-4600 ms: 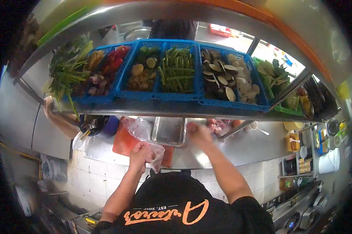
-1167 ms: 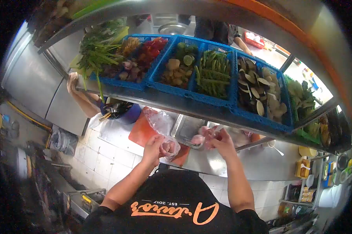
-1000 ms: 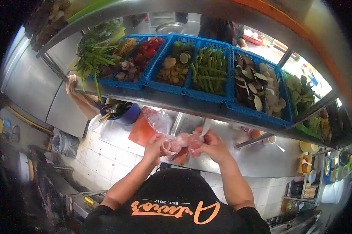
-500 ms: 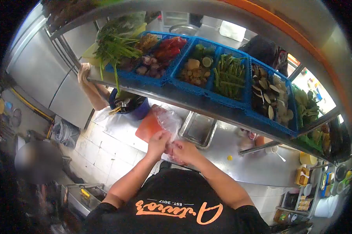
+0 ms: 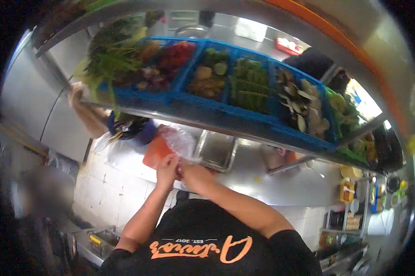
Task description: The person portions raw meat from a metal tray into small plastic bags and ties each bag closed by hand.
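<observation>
My left hand (image 5: pixel 167 171) is closed on a small clear plastic bag, of which little shows between the hands. Against it, on the right, my right hand (image 5: pixel 193 175) covers the bag's opening; its fingers are hidden and blurred. A bit of pink meat (image 5: pixel 179 170) shows between the two hands. Beyond them lies an orange-red cutting board (image 5: pixel 156 152) with a larger clear plastic bag (image 5: pixel 177 141) on it. A metal tray (image 5: pixel 216 149) with nothing in it stands just right of the board.
Blue baskets (image 5: pixel 207 103) of cut vegetables fill the shelf above the counter. A dark blue pot (image 5: pixel 145 133) with utensils stands left of the board. More meat in a bag (image 5: pixel 276 156) lies to the right, near a shelf post. At the far left is a blurred round shape (image 5: pixel 46 191).
Pink meat seen in my right hand over the tray about a second ago has been brought to the bag in my left hand. Both hands are now together, and the view has shifted.
</observation>
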`<state>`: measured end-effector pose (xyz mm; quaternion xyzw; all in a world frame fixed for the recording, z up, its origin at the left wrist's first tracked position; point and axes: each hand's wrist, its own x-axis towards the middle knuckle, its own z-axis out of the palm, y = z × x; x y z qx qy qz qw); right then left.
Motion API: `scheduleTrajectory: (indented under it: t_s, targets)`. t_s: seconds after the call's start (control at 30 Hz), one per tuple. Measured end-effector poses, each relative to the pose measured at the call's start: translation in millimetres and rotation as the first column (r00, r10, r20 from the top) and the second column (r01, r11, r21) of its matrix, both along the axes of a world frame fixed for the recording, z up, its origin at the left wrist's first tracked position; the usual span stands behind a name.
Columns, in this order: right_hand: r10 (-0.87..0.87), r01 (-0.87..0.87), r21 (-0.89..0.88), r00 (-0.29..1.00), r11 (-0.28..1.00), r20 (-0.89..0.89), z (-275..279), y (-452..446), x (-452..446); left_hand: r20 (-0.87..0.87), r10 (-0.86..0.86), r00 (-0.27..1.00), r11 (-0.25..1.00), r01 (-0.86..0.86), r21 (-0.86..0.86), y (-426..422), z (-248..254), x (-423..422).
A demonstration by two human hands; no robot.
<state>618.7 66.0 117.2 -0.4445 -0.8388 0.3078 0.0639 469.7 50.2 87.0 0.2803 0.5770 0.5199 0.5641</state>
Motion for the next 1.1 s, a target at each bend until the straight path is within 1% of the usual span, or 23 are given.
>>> scheduleTrajectory:
  t_s: [0.07,0.1,0.13,0.2,0.27,0.3,0.37,0.4,0.47,0.5,0.57,0.6,0.63,0.67,0.7,0.73,0.77,0.8,0.87,0.93,0.97,1.03,1.1]
  targets:
    - [-0.082,0.082,0.057,0.997,0.995,-0.003,-2,-1,-11,-0.316,0.074,0.946,0.986,-0.023,0.162,5,-22,3]
    - [-0.065,0.065,0.116,0.998,0.991,-0.003,-2,0,-12,-0.234,0.056,0.971,0.996,-0.038,0.081,4,-7,5]
    - [-0.044,0.044,0.173,0.999,0.984,-0.005,0,0,-13,-0.232,0.040,0.972,0.997,-0.025,0.068,5,0,6]
    - [-0.016,0.015,0.246,1.000,0.969,0.005,14,3,-7,-0.052,0.018,0.998,0.999,-0.015,0.049,2,18,11]
    - [-0.007,-0.001,0.271,1.000,0.963,0.025,40,2,3,-0.024,0.012,1.000,1.000,-0.012,0.029,-2,27,18]
    - [0.003,-0.016,0.233,0.998,0.972,0.056,34,4,3,-0.002,0.017,1.000,1.000,-0.016,0.018,-4,28,22]
    - [0.029,-0.047,0.145,0.992,0.988,0.121,16,2,5,-0.114,0.007,0.993,0.995,0.004,0.096,7,-20,11]
    - [0.042,-0.049,0.059,0.993,0.997,0.110,23,2,10,-0.170,0.008,0.985,0.991,0.016,0.136,11,-37,8]
    - [0.077,-0.069,-0.096,0.993,0.993,0.088,57,14,26,-0.105,-0.051,0.993,0.998,0.054,0.026,7,18,15]
    - [0.038,-0.041,-0.075,0.998,0.996,-0.042,73,16,38,-0.070,-0.075,0.995,0.997,0.073,-0.035,1,42,18]
    - [-0.043,0.031,-0.045,0.953,0.998,-0.300,101,25,77,-0.102,-0.045,0.994,0.996,0.053,0.078,-16,51,25]
    - [-0.268,0.181,-0.293,0.918,0.939,-0.291,101,40,99,-0.117,-0.034,0.993,0.990,0.049,0.135,-22,55,28]
    - [-0.477,0.310,-0.519,0.849,0.796,-0.225,81,56,128,-0.219,-0.013,0.976,0.981,0.055,0.186,-25,63,31]
    - [-0.483,0.282,-0.436,0.738,0.855,-0.471,9,80,173,-0.396,-0.004,0.918,0.971,0.099,0.219,-21,59,29]
    - [-0.410,0.252,-0.324,0.606,0.912,-0.682,-61,103,216,-0.559,0.015,0.829,0.959,0.146,0.242,-16,50,24]
    - [-0.462,0.396,-0.267,0.561,0.879,-0.687,-78,115,249,-0.703,0.043,0.710,0.947,0.196,0.256,-11,39,18]
    - [-0.538,0.550,-0.206,0.553,0.810,-0.636,-82,119,271,-0.686,0.019,0.728,0.955,0.190,0.228,-10,22,14]
    - [-0.653,0.707,-0.111,0.567,0.699,-0.503,-85,126,290,-0.668,-0.001,0.744,0.961,0.187,0.206,-9,2,9]
    - [-0.842,0.861,0.098,0.508,0.499,-0.181,-89,132,305,-0.579,-0.040,0.814,0.981,0.143,0.133,-4,-3,6]
    - [-0.912,0.872,0.268,0.395,0.409,0.109,-99,132,303,-0.419,-0.048,0.907,0.998,0.061,0.016,-3,3,7]
    - [-0.918,0.860,0.330,0.336,0.390,0.209,-107,130,300,-0.366,-0.054,0.929,0.997,0.068,0.026,-3,4,7]
    - [-0.911,0.829,0.412,0.254,0.378,0.324,-112,126,293,-0.252,-0.059,0.966,0.996,0.074,0.049,-2,6,8]
    - [-0.895,0.796,0.455,0.230,0.400,0.382,-114,120,286,-0.185,-0.056,0.981,0.998,0.063,0.029,-4,10,10]
